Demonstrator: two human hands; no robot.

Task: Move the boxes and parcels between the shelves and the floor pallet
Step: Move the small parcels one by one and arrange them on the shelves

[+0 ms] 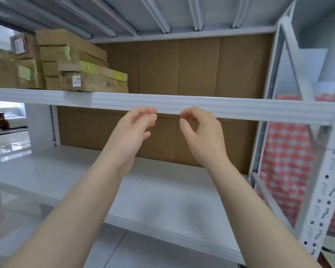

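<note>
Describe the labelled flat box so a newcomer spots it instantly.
On the white rack, find the upper shelf; flat boxes are stacked at its left end. Take the bottom box of the front stack, reaching furthest right. Unlike those above, it bears a small white label.

Stacked boxes [75, 62] sit at the left end of the upper shelf [201, 107]. Below it lies the lower shelf [162, 200], cardboard sheets [201, 66] standing behind both. Both hands are raised before the upper shelf's edge.

A person's left hand [132, 130] and right hand [200, 133], both forearms bare down to the frame's lower edge.
</note>
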